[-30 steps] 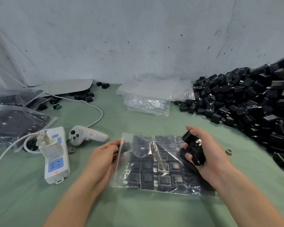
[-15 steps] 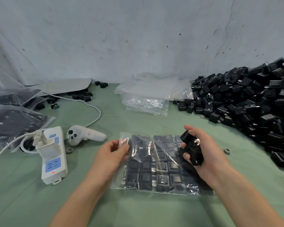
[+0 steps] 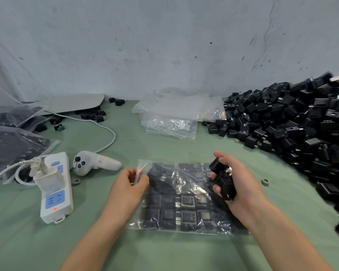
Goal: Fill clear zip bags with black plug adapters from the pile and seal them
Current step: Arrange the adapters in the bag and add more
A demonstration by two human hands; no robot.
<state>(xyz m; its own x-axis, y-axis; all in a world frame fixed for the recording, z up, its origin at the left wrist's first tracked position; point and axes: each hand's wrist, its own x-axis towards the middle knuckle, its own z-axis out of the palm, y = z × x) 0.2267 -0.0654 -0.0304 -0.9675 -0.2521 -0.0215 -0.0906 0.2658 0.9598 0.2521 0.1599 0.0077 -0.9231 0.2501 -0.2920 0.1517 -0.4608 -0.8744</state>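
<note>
white power strip (image 3: 56,201), white controller (image 3: 98,162), white cable (image 3: 108,130)

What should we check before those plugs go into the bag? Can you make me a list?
1. Left hand pinches the zip bag at its top corner: ok.
2. Bag mouth open wide enough: cannot tell.
3. Right hand holds black adapters, ready to go in: ok.
4. Room left inside the bag: cannot tell; rows of adapters fill much of it.
5. Bag rests on the table: ok.
6. More adapters in the pile: ok.
</note>
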